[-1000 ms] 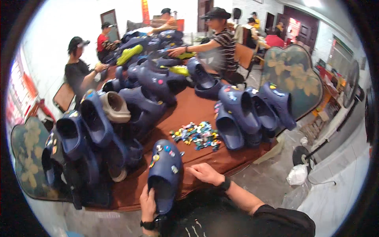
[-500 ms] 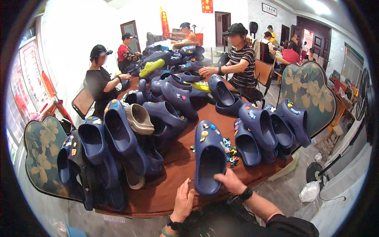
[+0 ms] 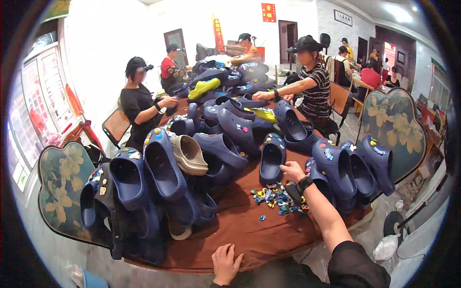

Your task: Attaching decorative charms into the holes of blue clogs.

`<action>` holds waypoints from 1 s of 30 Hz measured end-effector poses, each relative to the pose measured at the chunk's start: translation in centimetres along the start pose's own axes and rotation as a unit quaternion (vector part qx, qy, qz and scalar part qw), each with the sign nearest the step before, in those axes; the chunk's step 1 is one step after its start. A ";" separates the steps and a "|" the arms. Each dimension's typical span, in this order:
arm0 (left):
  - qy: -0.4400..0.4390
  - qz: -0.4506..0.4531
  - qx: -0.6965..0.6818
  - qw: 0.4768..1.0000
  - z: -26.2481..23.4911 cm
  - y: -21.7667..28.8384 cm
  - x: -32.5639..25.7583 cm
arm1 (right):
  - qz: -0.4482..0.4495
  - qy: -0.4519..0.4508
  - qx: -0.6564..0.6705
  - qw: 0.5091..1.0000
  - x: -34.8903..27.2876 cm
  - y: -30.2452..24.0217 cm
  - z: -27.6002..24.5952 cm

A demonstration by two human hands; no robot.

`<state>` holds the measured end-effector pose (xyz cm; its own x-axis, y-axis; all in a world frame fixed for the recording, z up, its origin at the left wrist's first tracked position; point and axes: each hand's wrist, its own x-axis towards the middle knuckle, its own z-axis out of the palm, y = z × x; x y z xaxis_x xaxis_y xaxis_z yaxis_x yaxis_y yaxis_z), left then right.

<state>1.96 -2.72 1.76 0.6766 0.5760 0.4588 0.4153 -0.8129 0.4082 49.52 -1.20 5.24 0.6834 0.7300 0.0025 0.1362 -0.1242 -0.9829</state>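
Reaching out over the table, my right hand [image 3: 294, 174] pinches the heel edge of a navy clog [image 3: 272, 159] with colourful charms on its toe. That clog stands toe-away beyond a loose pile of small colourful shoe charms [image 3: 278, 198]. My left hand [image 3: 226, 263] lies at the table's near edge, fingers spread, with nothing in it. To the right of the pile is a stacked group of charm-covered navy clogs [image 3: 333, 163]. More navy clogs [image 3: 166, 168] are stacked on the left, with a beige clog [image 3: 189, 152] among them.
The table [image 3: 230, 230] has a brown cloth. Farther back lies a heap of navy clogs [image 3: 235, 127] with a lime-green clog [image 3: 204, 88]. Several people work around the table's far part. Floral-patterned chair backs [image 3: 387, 129] stand at both sides.
My right hand has carried the navy clog forward, from the near edge to beyond the charm pile. My left hand has come down onto the table edge, and the view has shifted.
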 end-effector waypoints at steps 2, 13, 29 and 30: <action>-0.002 -0.003 0.015 1.000 0.1 -0.1 0.0 | -0.056 0.074 -0.115 0.989 1.1 0.9 2.3; 0.009 0.000 0.020 1.000 -0.7 0.9 0.5 | -0.279 -0.043 -0.290 0.915 0.9 -4.9 10.1; -0.033 -0.062 0.046 0.996 -1.4 1.4 1.1 | -0.136 0.211 -0.639 0.727 15.7 -2.4 -0.5; -0.042 -0.059 0.038 0.997 -1.3 1.6 1.4 | -0.138 0.227 -0.618 0.740 16.0 -1.3 -1.9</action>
<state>2.77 -3.04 4.11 0.6676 0.6614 0.3418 0.5382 -0.7460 0.3923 61.67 9.35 6.86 0.6397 0.5761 0.5088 0.6758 -0.7369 -0.0154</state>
